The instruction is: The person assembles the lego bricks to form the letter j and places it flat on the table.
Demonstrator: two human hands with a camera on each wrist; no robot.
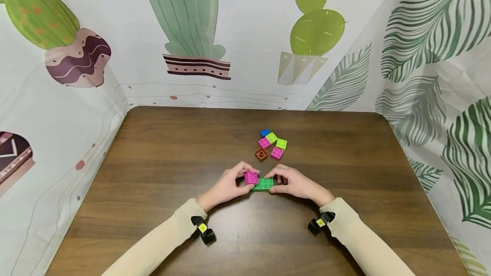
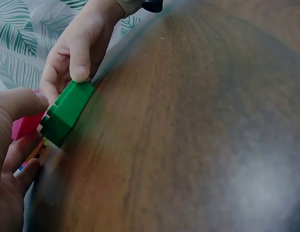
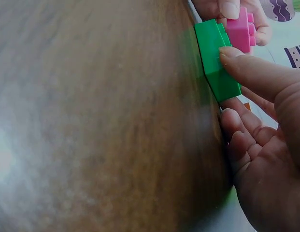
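My left hand (image 1: pixel 232 182) pinches a pink toy brick (image 1: pixel 251 177) between thumb and fingers, studs facing up. The pink brick is held over the left end of a longer green brick (image 1: pixel 264 184). With thumb and fingers, my right hand (image 1: pixel 293 182) grips the green brick by its right end. In the left wrist view the right thumb presses the near side of the green brick (image 2: pixel 70 113). The right wrist view shows the pink brick (image 3: pixel 239 31) against the studded side of the green brick (image 3: pixel 217 63), the left thumb on it.
Behind the hands lies a loose group of small bricks: a blue one (image 1: pixel 265 133), lime ones (image 1: pixel 281 144), pink ones (image 1: pixel 277 153) and a brown one (image 1: pixel 261 154) with its hollow underside up. The wooden table (image 1: pixel 172 148) meets a patterned cloth (image 1: pixel 253 33) at its far edge.
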